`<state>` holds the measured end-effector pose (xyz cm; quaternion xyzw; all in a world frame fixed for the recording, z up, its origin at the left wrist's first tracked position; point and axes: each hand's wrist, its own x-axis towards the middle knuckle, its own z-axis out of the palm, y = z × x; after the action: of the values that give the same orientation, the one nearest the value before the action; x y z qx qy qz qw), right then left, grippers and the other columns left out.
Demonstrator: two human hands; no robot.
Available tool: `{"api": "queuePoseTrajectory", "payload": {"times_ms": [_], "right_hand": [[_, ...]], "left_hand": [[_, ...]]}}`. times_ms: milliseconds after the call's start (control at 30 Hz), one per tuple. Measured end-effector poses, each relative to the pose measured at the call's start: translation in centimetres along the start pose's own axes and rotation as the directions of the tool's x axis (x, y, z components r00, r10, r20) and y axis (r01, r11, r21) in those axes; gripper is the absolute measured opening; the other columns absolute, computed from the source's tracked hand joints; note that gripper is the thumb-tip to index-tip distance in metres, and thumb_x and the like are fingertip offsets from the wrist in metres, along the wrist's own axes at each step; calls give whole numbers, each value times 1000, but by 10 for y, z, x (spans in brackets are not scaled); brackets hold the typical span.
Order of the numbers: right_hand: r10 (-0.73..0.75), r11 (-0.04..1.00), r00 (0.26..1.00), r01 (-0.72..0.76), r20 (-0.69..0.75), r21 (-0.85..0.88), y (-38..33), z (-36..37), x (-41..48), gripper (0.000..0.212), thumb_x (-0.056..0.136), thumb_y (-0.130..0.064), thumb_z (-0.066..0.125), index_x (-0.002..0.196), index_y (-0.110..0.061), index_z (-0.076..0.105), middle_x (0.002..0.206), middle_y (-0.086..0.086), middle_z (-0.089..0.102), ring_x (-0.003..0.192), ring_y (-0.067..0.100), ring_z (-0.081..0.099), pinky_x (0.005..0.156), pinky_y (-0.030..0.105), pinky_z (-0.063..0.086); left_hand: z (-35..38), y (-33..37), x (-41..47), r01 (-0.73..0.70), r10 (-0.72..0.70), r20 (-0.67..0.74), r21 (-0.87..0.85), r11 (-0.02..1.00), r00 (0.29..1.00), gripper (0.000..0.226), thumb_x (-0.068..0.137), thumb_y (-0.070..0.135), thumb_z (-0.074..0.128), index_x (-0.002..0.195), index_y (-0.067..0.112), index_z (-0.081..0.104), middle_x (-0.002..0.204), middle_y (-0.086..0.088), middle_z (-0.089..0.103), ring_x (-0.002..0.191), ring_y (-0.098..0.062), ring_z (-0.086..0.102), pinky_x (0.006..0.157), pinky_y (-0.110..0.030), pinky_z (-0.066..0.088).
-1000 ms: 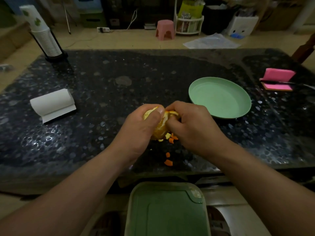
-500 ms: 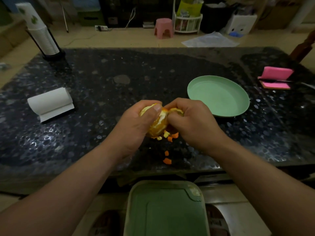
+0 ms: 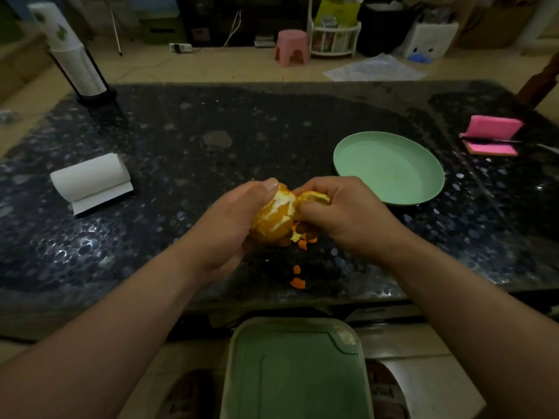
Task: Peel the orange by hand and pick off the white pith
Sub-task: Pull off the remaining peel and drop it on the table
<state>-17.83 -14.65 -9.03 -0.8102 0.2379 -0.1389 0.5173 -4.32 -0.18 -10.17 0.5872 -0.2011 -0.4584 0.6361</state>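
Two grips are working the orange (image 3: 272, 219), which is being held just above the near part of the worktop (image 3: 187, 140). Left grip (image 3: 230, 222) is cradling the fruit from the left and below, fingers curled round it, thumb lying over the top. Right grip (image 3: 351, 213) is pinching a peel flap (image 3: 316, 197) at the fruit's upper right. The flap is standing out from the flesh; its join to the fruit is hidden behind the fingers. The facing side of the orange is showing bare segments streaked with white pith. Rind on the underside cannot be confirmed. Several peel scraps (image 3: 298, 282) are lying on the worktop below the fruit and nearer the person. The plate (image 3: 390, 167) is sitting to the right, well apart.

Assessment: peeling is looking well advanced, while pith removal is looking largely outstanding.

Recommendation: right grip should be drawing the flap low along the fruit's curve rather than straight outward, so rind is coming away in one strip and lifting pith with it. Left grip should be holding firmly without squeezing, as the exposed segments are probably soft, and turning the fruit to present fresh rind.

Risk: the flap tearing short into further scraps.
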Motion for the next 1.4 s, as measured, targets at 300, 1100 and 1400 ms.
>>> {"api": "queuePoseTrajectory", "payload": {"times_ms": [300, 1100, 1400], "right_hand": [[243, 954, 952, -269, 189, 133, 8, 2, 6, 18, 98, -9, 63, 105, 3, 74, 91, 23, 78, 77, 25, 75, 65, 33, 61], [412, 809, 900, -434, 143, 396, 9, 7, 5, 13, 94, 1, 59, 93, 7, 71, 81, 21, 75, 71, 24, 73, 59, 27, 59], [382, 752, 901, -433, 206, 498, 6, 10, 2, 18, 100, -6, 55, 98, -1, 71, 85, 15, 76, 75, 20, 76, 61, 25, 59]], "left_hand": [[5, 1, 0, 315, -308, 68, -230, 921, 949, 54, 99, 48, 61, 131, 4, 66, 106, -21, 76, 75, -27, 75, 60, -32, 64], [-9, -18, 4, -329, 288, 163, 544, 772, 944, 57, 87, 30, 87, 133, 39, 55, 115, 7, 66, 97, -16, 73, 74, -40, 65], [-7, -18, 3, -324, 325, 77, 448, 833, 943, 49, 90, 29, 81, 133, 30, 56, 112, -1, 70, 91, -20, 75, 67, -31, 62]]}}
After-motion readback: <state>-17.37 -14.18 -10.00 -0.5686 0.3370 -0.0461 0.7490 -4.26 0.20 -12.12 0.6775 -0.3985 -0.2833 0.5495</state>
